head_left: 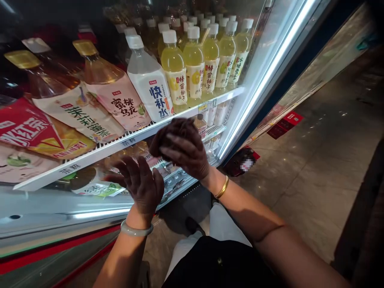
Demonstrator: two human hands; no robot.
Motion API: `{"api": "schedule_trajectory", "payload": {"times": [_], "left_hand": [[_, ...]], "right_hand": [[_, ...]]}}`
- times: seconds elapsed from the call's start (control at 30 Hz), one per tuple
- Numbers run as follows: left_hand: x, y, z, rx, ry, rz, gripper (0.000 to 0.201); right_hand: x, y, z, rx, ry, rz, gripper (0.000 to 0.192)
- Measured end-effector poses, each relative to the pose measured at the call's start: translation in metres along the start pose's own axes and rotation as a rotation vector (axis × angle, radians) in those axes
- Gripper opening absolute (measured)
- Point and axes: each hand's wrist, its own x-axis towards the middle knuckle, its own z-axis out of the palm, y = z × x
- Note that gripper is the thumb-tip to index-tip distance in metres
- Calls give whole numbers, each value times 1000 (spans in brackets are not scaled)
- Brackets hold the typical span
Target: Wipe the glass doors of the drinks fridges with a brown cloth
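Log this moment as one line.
left hand: open, empty | right hand: holding bunched dark cloth | nearby: white shelf edge | behind edge: bottles

A: What shade would you call that crumpled, dark brown cloth (177, 129)?
B: Deep brown, blackish in its folds. The round, gold-coloured metal bangle (222, 187) gleams yellow; the smooth, pale, ring-shaped bangle (137, 230) is a milky grey.
A: And the small, white-capped, yellow plastic bottles (194, 59)?
B: White wrappers with dark characters, some bearing yellow fruit motifs, some green.
A: The big, clear, white-capped plastic bottle (147, 74)?
B: White wrapper, bold blue characters, a touch of red. The big, gold-capped, amber plastic bottle (120, 94) wears pink with dark characters and a green motif.
A: The long, white shelf edge (100, 154)?
B: White, marked with dark characters.
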Motion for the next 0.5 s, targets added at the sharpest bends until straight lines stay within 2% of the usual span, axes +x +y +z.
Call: {"api": "schedule_trajectory", "payload": {"times": [0.07, 0.13, 0.2, 0.27, 0.33, 0.4, 0.5], "left_hand": [[6, 11, 7, -5, -3, -27, 91], [11, 19, 13, -18, 8, -67, 91], [13, 24, 18, -33, 38, -97, 92], [13, 27, 24, -28, 57, -103, 94], [11, 29, 30, 2, 46, -76, 92], [9, 33, 37, 24, 36, -36, 87], [11, 43, 49, 11, 81, -18, 82]], "right_hand": [[20, 6, -5, -44, -39, 101, 29], [32, 1, -3, -51, -69, 146, 30], [27, -6, 2, -18, -50, 68, 30], [6, -4, 2, 9, -22, -43, 30], [-17, 10, -4, 13, -28, -101, 29], [-28, 31, -15, 10, -27, -92, 28], [-15, 58, -27, -20, 47, -25, 27]]}}
